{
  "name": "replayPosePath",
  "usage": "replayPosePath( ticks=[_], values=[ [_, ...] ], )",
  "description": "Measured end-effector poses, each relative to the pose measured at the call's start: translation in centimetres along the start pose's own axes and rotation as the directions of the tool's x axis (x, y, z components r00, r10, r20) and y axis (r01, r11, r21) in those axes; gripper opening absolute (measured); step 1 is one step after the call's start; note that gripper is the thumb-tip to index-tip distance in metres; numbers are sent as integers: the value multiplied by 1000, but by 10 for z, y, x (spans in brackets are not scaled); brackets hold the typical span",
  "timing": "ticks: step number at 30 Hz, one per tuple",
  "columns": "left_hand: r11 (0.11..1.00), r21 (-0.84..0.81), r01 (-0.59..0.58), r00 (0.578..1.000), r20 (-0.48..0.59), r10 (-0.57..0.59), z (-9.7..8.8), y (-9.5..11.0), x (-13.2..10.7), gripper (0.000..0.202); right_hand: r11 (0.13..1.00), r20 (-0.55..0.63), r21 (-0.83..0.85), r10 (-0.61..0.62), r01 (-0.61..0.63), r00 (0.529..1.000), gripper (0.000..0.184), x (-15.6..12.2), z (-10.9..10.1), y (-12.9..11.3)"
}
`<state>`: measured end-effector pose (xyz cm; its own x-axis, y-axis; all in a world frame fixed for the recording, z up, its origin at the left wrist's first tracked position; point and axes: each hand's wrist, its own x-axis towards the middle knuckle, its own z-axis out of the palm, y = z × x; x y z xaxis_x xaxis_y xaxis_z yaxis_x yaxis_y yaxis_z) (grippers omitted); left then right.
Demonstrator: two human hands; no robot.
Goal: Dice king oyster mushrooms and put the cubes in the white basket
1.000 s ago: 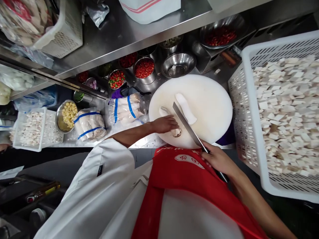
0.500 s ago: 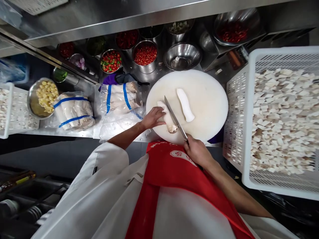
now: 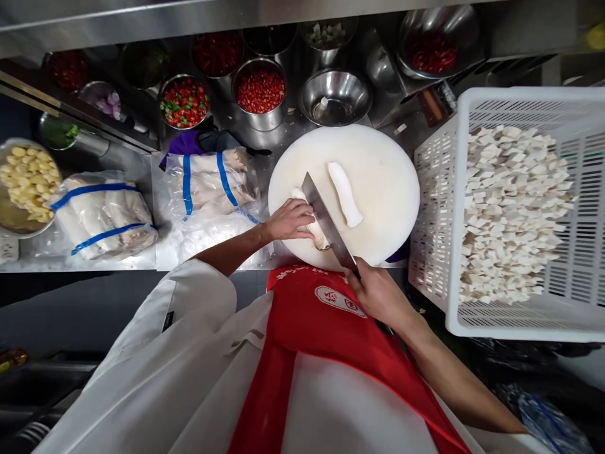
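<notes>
A round white cutting board (image 3: pixel 387 173) lies in front of me. My left hand (image 3: pixel 292 219) is closed over a king oyster mushroom (image 3: pixel 319 237) on the board's left part, its fingers covering the middle. The mushroom's brownish end points towards me. My right hand (image 3: pixel 382 291) grips the handle of a cleaver (image 3: pixel 326 219), whose broad blade stands along the mushroom's right side, close to my left fingertips. Whether the edge is in the mushroom is hidden. A long white mushroom piece (image 3: pixel 345 195) rests on the board, right of the blade.
A white plastic basket (image 3: pixel 452 252) with many mushroom chunks (image 3: pixel 513 214) stands at the right. Bagged mushrooms (image 3: pixel 208 180) lie at the left. Behind the board are a steel bowl (image 3: pixel 336 98) and pots of chopped chillies (image 3: pixel 261 89), below a steel shelf edge (image 3: pixel 198 22).
The cleaver's blade has tilted, showing more of its flat side. My left fingers have curled further over the mushroom. The whole view has shifted slightly.
</notes>
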<state>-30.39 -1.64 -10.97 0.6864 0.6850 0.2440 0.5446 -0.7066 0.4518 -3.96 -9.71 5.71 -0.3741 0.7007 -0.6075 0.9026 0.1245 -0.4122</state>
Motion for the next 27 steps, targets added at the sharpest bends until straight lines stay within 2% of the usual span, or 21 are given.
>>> replayPosePath(
  ticks=[4, 9, 11, 13, 16, 18, 20, 23, 27],
  values=[
    [999, -44, 14, 1000, -16, -15, 2, 0, -1, 51, 999, 67, -27, 46, -45, 997, 24, 10, 1, -4],
    [996, -80, 32, 999, 20, -31, 1, 1, -2, 50, 991, 36, -42, 126, -125, 991, 31, 43, 29, -8],
    [997, -75, 31, 999, 29, -29, 0, 1, -3, 50, 994, 7, -14, 108, -108, 994, 36, 48, 38, -7],
    [997, -64, 32, 999, 24, -30, -1, 3, -4, 50, 995, 1, 84, 49, -49, 999, 41, 47, 41, -4],
    [998, -53, 35, 999, 4, -35, -3, 5, -5, 48, 944, 37, 329, 4, -16, 999, 53, 45, 37, -2],
    [999, -46, 29, 999, -13, -29, -3, 6, -5, 47, 886, 111, 459, 20, -69, 994, 59, 47, 31, -1],
    [999, -36, 17, 999, -36, -18, -3, 6, -5, 46, 850, 185, 513, 25, -118, 982, 63, 48, 24, -3],
    [999, -34, 8, 998, -57, -10, -2, 5, -6, 44, 876, 171, 466, 45, -121, 984, 52, 43, 12, -6],
    [999, -39, 3, 998, -58, -5, 1, 3, -10, 41, 951, 18, 299, 72, -74, 997, 31, 20, -1, -10]
  ],
)
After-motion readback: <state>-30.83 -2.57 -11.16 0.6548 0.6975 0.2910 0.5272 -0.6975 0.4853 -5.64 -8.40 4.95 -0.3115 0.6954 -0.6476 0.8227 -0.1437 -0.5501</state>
